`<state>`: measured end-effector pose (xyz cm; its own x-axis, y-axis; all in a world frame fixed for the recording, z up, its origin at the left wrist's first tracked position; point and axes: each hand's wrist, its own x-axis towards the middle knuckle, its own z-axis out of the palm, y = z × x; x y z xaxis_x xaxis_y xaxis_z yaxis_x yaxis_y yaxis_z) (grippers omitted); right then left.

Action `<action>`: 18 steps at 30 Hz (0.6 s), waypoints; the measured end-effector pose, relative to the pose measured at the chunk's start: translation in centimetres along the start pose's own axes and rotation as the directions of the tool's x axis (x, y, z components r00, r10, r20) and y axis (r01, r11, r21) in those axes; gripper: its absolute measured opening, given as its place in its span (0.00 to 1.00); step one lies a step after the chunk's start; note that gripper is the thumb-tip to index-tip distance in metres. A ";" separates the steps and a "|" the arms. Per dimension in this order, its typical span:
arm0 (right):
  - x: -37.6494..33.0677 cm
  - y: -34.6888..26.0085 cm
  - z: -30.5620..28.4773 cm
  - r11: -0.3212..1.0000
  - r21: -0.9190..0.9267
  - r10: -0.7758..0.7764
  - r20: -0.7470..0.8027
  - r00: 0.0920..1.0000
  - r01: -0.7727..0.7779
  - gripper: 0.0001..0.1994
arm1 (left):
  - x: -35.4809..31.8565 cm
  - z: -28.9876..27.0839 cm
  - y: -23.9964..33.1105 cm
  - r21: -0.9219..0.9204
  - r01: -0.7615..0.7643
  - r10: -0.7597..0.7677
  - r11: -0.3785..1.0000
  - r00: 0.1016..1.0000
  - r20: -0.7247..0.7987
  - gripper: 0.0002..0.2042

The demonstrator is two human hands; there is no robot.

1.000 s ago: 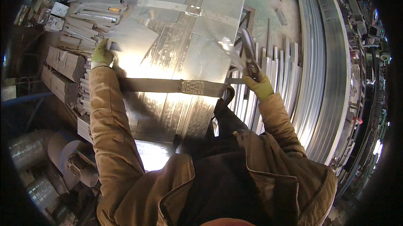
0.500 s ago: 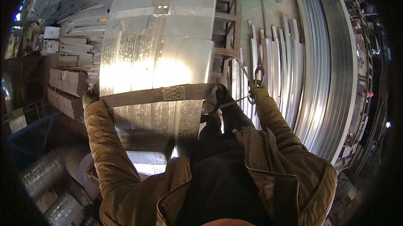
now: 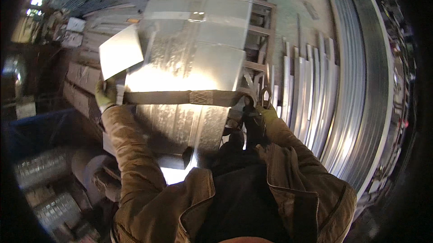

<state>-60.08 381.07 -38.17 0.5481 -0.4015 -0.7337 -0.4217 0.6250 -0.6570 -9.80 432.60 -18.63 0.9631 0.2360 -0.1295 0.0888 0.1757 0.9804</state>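
Observation:
A wide dark webbing strap (image 3: 158, 97) with a stitched patch runs across the long, shiny wrapped metal bundle (image 3: 221, 33) in front of me. My gloved left hand (image 3: 106, 95) is beside the strap's left end, its fingers closed at the lower corner of a bright flat sheet piece (image 3: 121, 52), which stands tilted over the bundle's left edge. To the right of the bundle, my gloved right hand (image 3: 269, 114) is closed at the base of a looped metal fitting (image 3: 266, 94); the fingers are partly hidden. The strap's right end drops beside dark fabric near that hand.
A rusty metal rack (image 3: 259, 66) stands along the bundle's right side. Beyond it lie several upright-looking metal profiles (image 3: 311, 80) and long stacked channels (image 3: 349, 76). Left are stacked bundles (image 3: 83, 78), a blue frame (image 3: 49, 123) and wrapped rolls (image 3: 56, 211).
The bright sheet piece has come into view above my left hand, which has risen off the strap's end. My right hand and the looped fitting sit lower and closer to the bundle.

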 end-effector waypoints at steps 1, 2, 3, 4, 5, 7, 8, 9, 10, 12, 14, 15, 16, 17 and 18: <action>0.5 0.7 0.8 0.999 0.024 0.035 -0.021 0.999 -0.035 0.17 | -2.6 1.8 0.9 -0.086 0.017 -0.017 0.996 1.000 0.005 0.18; 1.0 1.3 1.3 0.997 0.068 0.038 -0.024 0.999 -0.036 0.17 | -4.9 4.0 1.9 -0.222 0.050 -0.037 0.974 0.997 0.060 0.23; 1.5 1.8 1.7 0.993 0.115 0.038 -0.035 0.999 -0.034 0.18 | -7.1 6.3 2.7 -0.369 0.089 -0.019 0.925 0.982 0.190 0.29; 1.9 2.1 2.1 0.889 0.447 0.096 0.017 0.995 -0.093 0.17 | -9.1 8.6 3.6 -0.296 0.120 -0.083 0.948 0.988 0.133 0.34; 2.0 2.1 2.1 0.920 0.390 0.027 0.037 0.999 -0.040 0.17 | -10.8 10.6 4.5 -0.271 0.154 -0.107 0.950 0.978 0.182 0.38; 1.6 1.4 2.0 0.966 0.256 0.052 -0.127 0.991 -0.018 0.17 | -13.1 14.1 5.7 -0.313 0.205 -0.146 0.927 0.968 0.204 0.39; 1.2 0.6 1.9 0.984 0.176 -0.010 -0.085 0.996 0.025 0.16 | -14.1 15.3 5.7 -0.336 0.173 -0.129 0.926 0.980 0.151 0.36; 0.3 -0.3 1.6 0.996 0.089 -0.017 -0.113 0.993 0.027 0.16 | -15.0 16.2 5.6 -0.354 0.113 -0.054 0.928 0.983 0.173 0.33; -0.7 -1.5 1.3 1.000 0.004 -0.022 -0.142 0.990 0.023 0.16 | -15.7 16.7 5.4 -0.386 0.123 -0.061 0.914 0.984 0.169 0.31; -2.4 -3.7 0.8 0.992 0.121 -0.014 -0.090 0.996 0.025 0.16 | -16.6 17.3 4.5 -0.357 0.028 -0.004 0.934 0.998 0.067 0.25; -2.9 -5.2 0.5 0.981 0.191 -0.016 -0.062 0.998 0.028 0.17 | -16.7 17.6 3.2 -0.110 -0.222 0.217 0.969 0.975 -0.051 0.26; -2.7 -5.4 0.5 0.994 0.110 -0.016 -0.078 0.997 0.025 0.17 | -16.5 17.8 2.5 -0.372 -0.047 0.037 0.927 0.999 -0.035 0.31; -2.2 -5.2 0.5 0.986 0.162 -0.051 0.007 0.999 0.049 0.16 | -16.1 17.7 2.1 -0.384 -0.052 0.019 0.922 0.996 -0.090 0.34; -1.7 -4.5 0.5 0.967 0.250 -0.053 0.049 0.997 0.039 0.16 | -15.6 17.3 1.8 -0.390 -0.083 0.058 0.917 0.995 -0.077 0.36; -1.0 -3.4 0.6 0.981 0.177 -0.093 0.100 0.991 0.074 0.16 | -14.9 16.9 1.4 -0.316 -0.117 0.061 0.942 0.981 -0.184 0.39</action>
<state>-58.74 379.73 -35.08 0.6546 -0.3888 -0.6483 -0.2455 0.7018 -0.6688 -19.72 413.16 -12.81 0.9033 0.4184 -0.0950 -0.1098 0.4395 0.8915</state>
